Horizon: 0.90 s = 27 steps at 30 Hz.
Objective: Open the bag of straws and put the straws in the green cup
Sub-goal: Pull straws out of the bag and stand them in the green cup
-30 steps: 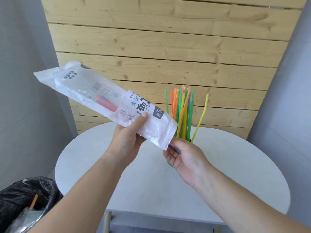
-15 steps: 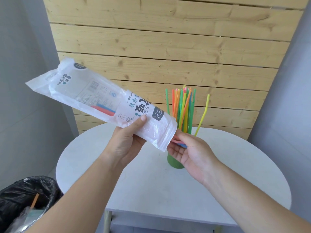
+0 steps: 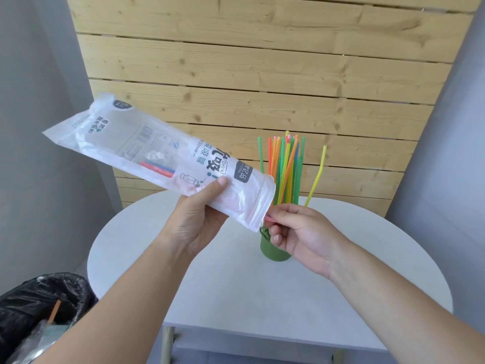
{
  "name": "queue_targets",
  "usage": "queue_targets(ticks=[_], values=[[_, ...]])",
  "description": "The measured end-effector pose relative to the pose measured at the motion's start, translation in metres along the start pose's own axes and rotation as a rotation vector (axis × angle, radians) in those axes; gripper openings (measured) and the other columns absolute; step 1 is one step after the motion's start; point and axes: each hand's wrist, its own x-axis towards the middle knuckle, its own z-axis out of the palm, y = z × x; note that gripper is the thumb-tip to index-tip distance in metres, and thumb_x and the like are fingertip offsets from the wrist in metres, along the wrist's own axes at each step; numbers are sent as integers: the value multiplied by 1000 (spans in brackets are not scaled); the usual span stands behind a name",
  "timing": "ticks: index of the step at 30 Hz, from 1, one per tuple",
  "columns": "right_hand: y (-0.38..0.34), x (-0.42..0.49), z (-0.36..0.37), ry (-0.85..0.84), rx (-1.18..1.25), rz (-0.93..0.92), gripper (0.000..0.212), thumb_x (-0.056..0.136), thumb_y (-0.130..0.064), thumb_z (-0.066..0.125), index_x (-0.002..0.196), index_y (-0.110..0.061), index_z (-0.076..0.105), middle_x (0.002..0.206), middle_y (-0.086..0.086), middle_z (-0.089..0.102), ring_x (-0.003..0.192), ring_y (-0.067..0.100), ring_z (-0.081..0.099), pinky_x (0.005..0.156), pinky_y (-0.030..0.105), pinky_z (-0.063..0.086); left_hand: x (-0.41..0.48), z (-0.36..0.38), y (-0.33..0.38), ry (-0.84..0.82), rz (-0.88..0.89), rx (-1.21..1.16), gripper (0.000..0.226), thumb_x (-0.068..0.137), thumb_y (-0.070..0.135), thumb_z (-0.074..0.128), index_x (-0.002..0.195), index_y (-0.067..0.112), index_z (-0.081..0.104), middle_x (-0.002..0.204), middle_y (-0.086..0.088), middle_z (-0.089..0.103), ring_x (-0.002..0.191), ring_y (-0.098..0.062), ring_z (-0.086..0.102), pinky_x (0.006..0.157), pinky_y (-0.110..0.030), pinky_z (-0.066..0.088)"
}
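Observation:
My left hand (image 3: 199,219) grips a translucent white straw bag (image 3: 147,151) near its open lower end, holding it tilted with the sealed end up to the left. A few red and blue straws (image 3: 157,168) show through the plastic. My right hand (image 3: 301,237) is at the bag's mouth, its fingertips pinched on straw ends sticking out there. Just behind that hand stands the green cup (image 3: 274,249) on the table, holding several upright green, orange and yellow straws (image 3: 284,169). One bent yellow straw (image 3: 317,174) leans to the right.
The cup stands on a round white table (image 3: 341,298) in front of a wooden slat wall (image 3: 262,74). A bin lined with a black bag (image 3: 39,311) sits on the floor at the lower left, with scraps inside.
The bag's sealed end has dropped and swung a little left. My right hand has turned from palm-up under the bag's mouth to pinching the straw ends, and the red and blue straws slid lower.

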Motion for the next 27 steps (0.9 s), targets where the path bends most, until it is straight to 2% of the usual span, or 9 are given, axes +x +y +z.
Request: queue_targets(ticks=[5,9,12,15,19,23,25,27], values=[[2,2,4,45,39,31,15,95,-11,59,82,-5,65,64,6,62,52,15,56,50,25,51,-4,3,-4,13,-98,186,54,90,16,68,142,4,56,139,-19,65,127,-37,63,98,-54,55],[10,2,5,116,-18,60,26,97,-22,56,75,-9,62,62,7,62,54,21,58,55,32,52,-5,4,-6,9,-115,272,47,88,15,70,134,7,63,131,-17,70,122,-37,67,93,-54,58],[15,1,6,146,70,115,41,103,-36,46,92,0,63,73,17,66,63,30,64,56,35,59,-5,5,-4,4,-71,257,43,89,9,69,131,6,65,126,-16,72,116,-34,70,88,-48,59],[17,1,10,121,255,182,62,105,-47,37,116,8,62,96,24,69,80,40,70,64,43,63,-5,6,-3,-11,-38,291,47,87,7,70,133,2,62,128,-20,71,117,-37,69,92,-52,58],[20,0,15,109,338,146,59,104,-49,41,121,2,67,110,23,72,78,41,75,73,49,63,-5,11,-2,-66,-39,345,47,86,5,72,132,0,62,129,-24,69,118,-42,68,95,-56,57],[23,-1,18,135,360,115,70,102,-57,36,122,3,67,112,26,72,84,44,75,75,50,62,-4,11,0,-86,-31,357,44,90,4,70,132,-1,62,129,-26,69,118,-43,67,94,-54,57],[25,-3,22,133,358,110,68,101,-56,40,120,3,68,107,24,73,82,43,75,79,51,62,-4,12,1,-95,-26,346,42,90,3,68,132,-2,62,128,-25,69,117,-41,68,90,-47,59],[26,-5,28,123,333,104,58,100,-47,48,117,5,69,92,23,71,79,42,73,83,52,60,-4,15,0,-107,-19,343,43,90,2,68,132,-4,61,128,-26,69,116,-39,69,91,-45,58]])
